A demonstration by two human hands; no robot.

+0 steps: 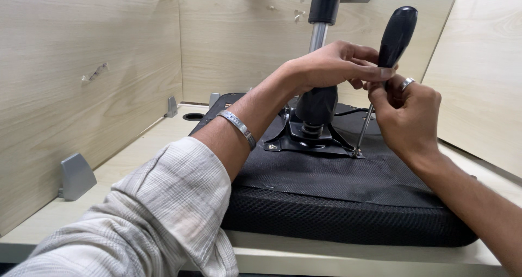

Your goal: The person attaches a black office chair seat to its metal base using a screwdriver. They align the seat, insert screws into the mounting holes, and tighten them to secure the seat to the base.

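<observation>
A black office-chair seat (348, 201) lies upside down on a light wooden desk. A black metal mounting plate (304, 144) with a gas-lift column (319, 35) rises from its underside. A screwdriver with a black handle (397, 35) stands tilted, its tip on a screw at the plate's right corner (357, 153). My right hand (408, 116) grips the shaft just below the handle. My left hand (337, 65) reaches over the column and pinches the handle's lower end. A metal bangle (238, 126) sits on my left wrist, a ring on my right hand.
Wooden partition panels (81, 76) wall the desk on the left, back and right. Grey metal brackets (76, 176) hold the panels at the desk's left edge. A round cable hole (193, 116) lies at the back left. The chair's base hangs at the top edge.
</observation>
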